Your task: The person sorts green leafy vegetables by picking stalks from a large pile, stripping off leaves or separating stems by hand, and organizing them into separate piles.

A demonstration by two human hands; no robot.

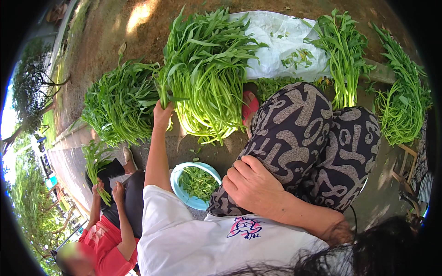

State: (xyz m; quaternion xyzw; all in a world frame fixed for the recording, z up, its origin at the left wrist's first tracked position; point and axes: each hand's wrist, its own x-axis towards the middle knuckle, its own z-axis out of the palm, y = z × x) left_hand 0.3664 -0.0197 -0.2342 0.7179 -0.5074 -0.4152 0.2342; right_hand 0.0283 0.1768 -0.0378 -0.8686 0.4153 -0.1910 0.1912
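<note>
My left hand [163, 115] reaches forward and is closed around a few stalks of water spinach [164, 97], at the left edge of a big heap of water spinach [207, 83]. The heap's leaves point away from me and its pale stems lie toward me. My right hand [253, 184] rests on my patterned trouser leg with its fingers curled under. Whatever those fingers might hold is hidden. Between my left arm and my leg stands a light-blue basin [176, 181] with loose green leaves [198, 181] in it.
A second heap of greens [122, 103] lies to the left. Upright bunches [343, 60] and another pile [403, 101] are at the right. A white sheet [267, 39] with leaf scraps lies ahead. At lower left a person in a red shirt [110, 244] holds a bunch of greens [94, 168].
</note>
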